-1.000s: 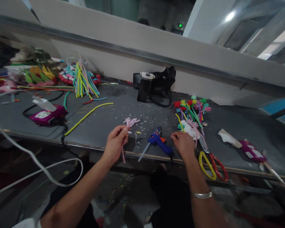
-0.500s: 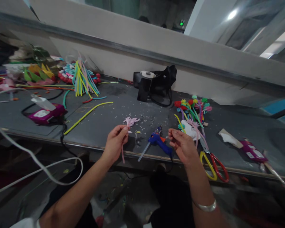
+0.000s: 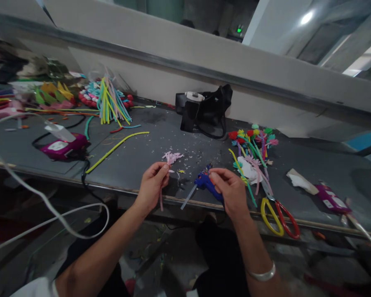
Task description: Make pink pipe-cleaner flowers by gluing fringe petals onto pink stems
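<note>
Fingers [image 3: 162, 171] of left hand [image 3: 153, 184] pinch pink fringed stem [image 3: 172, 157], grip of right hand [image 3: 231, 192] unclear.

Blue glue gun [image 3: 208, 182] — partly behind the right hand [image 3: 230, 192]; white cable [image 3: 59, 218] — cropped at left.

Remotely, I count one held pink fringed stem [image 3: 172, 157], one blue plastic glue gun [image 3: 201, 180], two purple tissue packs [image 3: 63, 148], one silver bracelet [image 3: 264, 274].
</note>
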A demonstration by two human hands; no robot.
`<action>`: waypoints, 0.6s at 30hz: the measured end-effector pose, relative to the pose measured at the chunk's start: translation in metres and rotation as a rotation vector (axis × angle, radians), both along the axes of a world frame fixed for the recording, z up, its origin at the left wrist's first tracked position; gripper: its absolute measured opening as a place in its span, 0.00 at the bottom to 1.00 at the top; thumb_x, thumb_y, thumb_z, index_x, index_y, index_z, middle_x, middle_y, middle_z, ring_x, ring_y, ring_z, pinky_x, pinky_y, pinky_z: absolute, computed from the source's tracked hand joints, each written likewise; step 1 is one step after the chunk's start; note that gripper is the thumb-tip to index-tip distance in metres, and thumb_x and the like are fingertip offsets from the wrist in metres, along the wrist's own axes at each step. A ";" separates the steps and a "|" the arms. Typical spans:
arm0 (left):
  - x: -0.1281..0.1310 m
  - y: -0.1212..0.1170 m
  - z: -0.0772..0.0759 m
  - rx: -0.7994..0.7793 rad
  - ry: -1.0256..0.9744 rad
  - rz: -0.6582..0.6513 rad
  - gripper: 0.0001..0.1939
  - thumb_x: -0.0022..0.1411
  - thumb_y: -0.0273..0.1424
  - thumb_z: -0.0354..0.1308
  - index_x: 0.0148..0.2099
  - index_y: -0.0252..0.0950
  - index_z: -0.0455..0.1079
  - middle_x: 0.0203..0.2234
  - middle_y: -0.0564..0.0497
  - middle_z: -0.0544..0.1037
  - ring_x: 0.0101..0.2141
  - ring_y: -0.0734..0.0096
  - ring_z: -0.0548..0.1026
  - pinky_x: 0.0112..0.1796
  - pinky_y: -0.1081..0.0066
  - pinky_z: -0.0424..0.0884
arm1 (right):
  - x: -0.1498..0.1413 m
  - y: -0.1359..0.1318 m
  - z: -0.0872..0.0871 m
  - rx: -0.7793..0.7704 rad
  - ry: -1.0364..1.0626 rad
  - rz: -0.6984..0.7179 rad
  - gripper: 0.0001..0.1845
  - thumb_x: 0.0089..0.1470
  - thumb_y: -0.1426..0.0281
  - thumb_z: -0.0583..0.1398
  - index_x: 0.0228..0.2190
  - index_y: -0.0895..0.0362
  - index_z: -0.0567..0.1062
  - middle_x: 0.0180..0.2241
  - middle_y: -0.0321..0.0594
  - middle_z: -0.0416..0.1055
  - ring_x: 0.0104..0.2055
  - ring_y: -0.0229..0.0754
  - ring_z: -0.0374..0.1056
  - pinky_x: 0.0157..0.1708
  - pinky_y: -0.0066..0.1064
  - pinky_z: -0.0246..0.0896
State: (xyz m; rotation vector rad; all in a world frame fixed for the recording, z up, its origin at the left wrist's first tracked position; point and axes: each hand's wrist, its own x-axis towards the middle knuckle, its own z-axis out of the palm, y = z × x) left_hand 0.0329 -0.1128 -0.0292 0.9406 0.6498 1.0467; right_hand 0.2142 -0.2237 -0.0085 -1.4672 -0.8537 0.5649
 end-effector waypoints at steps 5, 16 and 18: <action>0.003 -0.013 0.007 -0.059 -0.039 -0.047 0.12 0.54 0.36 0.66 0.35 0.34 0.71 0.19 0.58 0.65 0.17 0.84 0.58 0.19 0.79 0.51 | -0.043 0.006 0.003 -0.040 -0.314 0.177 0.11 0.51 0.65 0.63 0.38 0.53 0.79 0.33 0.37 0.77 0.32 0.38 0.70 0.28 0.26 0.62; 0.006 -0.026 0.002 -0.069 -0.038 -0.090 0.12 0.56 0.37 0.64 0.35 0.34 0.71 0.20 0.58 0.66 0.19 0.84 0.59 0.21 0.79 0.53 | -0.063 0.019 -0.002 -0.004 -0.284 0.192 0.08 0.54 0.64 0.62 0.35 0.53 0.79 0.33 0.36 0.77 0.34 0.39 0.72 0.32 0.27 0.63; 0.007 -0.028 0.003 -0.074 -0.027 -0.087 0.12 0.55 0.38 0.65 0.35 0.33 0.71 0.20 0.57 0.66 0.19 0.84 0.59 0.20 0.79 0.52 | -0.063 0.019 -0.002 0.005 -0.318 0.169 0.08 0.55 0.65 0.61 0.33 0.53 0.79 0.32 0.36 0.77 0.33 0.39 0.71 0.32 0.28 0.63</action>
